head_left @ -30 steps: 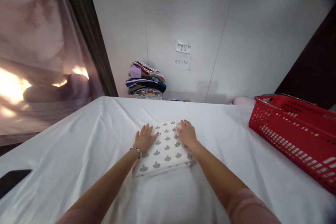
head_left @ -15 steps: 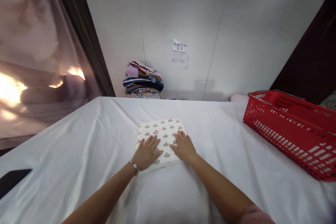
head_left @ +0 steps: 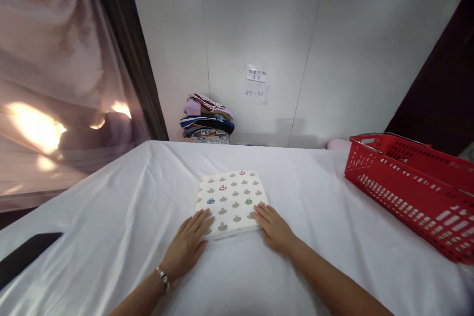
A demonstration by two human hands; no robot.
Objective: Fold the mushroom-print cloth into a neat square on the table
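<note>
A folded white cloth printed with small grey, red, blue and green shapes lies flat in the middle of the white-sheeted table. My left hand lies flat with fingers stretched out, its fingertips at the cloth's near left corner. My right hand also lies flat and open, fingertips touching the cloth's near right corner. Neither hand holds anything. A bracelet sits on my left wrist.
A red plastic basket stands at the right of the table. A stack of folded clothes rests against the far wall under two paper notes. A dark flat object lies at the left edge. A curtain hangs on the left.
Both hands have slid back toward me over the folded cloth, from its far part to its near edge. The cloth stays flat in place.
</note>
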